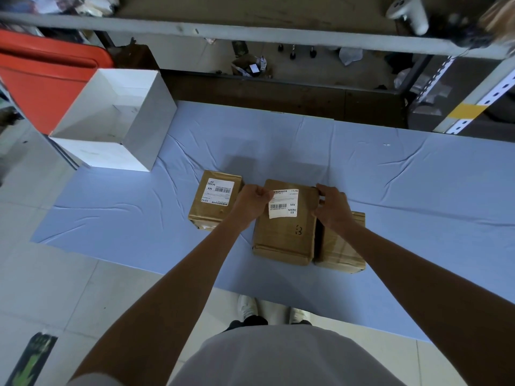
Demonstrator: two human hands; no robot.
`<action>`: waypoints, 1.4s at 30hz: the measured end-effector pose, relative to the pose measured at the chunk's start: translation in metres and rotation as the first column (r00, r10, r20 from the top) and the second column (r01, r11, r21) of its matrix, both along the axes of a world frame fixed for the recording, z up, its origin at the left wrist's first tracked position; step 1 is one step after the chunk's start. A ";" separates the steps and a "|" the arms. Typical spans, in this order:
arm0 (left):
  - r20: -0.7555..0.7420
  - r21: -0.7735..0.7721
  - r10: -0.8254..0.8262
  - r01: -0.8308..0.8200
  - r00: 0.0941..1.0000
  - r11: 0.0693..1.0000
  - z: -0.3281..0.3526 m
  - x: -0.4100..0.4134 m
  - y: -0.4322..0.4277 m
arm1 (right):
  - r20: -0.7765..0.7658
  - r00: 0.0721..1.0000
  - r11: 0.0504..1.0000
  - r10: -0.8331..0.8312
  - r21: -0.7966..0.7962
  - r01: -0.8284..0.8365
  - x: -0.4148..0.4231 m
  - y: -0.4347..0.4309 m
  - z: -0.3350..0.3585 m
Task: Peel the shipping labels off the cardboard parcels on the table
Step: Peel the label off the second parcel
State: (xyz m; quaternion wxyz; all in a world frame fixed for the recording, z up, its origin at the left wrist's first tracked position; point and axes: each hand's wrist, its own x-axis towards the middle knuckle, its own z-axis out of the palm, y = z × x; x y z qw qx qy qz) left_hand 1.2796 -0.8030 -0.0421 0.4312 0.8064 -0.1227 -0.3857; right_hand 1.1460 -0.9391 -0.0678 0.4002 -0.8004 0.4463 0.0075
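Note:
Three brown cardboard parcels lie on the blue table cloth (404,190). The middle parcel (284,235) carries a white shipping label (283,204) on its far half. My left hand (252,203) pinches the label's upper left corner with closed fingers. My right hand (333,207) grips the middle parcel's far right edge. The left parcel (213,201) has its own white label (218,192) flat on top. The right parcel (341,246) sits against the middle one, partly hidden by my right forearm; no label shows on it.
An open white box (117,121) stands at the table's far left corner. A red bin (41,76) is behind it. A grey metal shelf rail (250,33) crosses above the far edge. Tiled floor lies at the left.

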 end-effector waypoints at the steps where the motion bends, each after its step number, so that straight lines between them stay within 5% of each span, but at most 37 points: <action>1: 0.006 0.004 0.014 -0.014 1.000 1.000 -0.001 0.001 0.000 | 0.001 1.000 1.000 0.006 -0.007 -0.006 0.000 0.000 -0.002; 11: 0.185 0.014 0.034 -0.037 0.982 0.999 -0.002 0.005 -0.004 | -0.036 0.999 0.993 0.037 -0.107 -0.041 0.007 0.008 0.009; 19: -0.017 -0.180 0.125 -0.126 0.992 0.976 0.009 0.002 -0.019 | 0.083 0.994 0.983 0.066 -0.178 -0.050 0.019 0.023 0.030; 23: -0.076 -0.233 0.174 -0.187 0.982 0.954 0.016 0.005 -0.026 | 0.271 0.962 1.000 0.020 -0.022 -0.014 0.028 0.029 0.041; 34: -0.179 -0.219 0.263 -0.299 0.948 0.929 0.018 0.011 -0.030 | 0.294 0.950 0.975 0.108 -0.217 -0.044 0.027 0.026 0.042; 42: -0.181 -0.273 0.221 -0.264 0.958 0.925 0.022 0.009 -0.029 | 0.320 0.944 0.983 0.085 -0.182 -0.026 0.027 0.027 0.051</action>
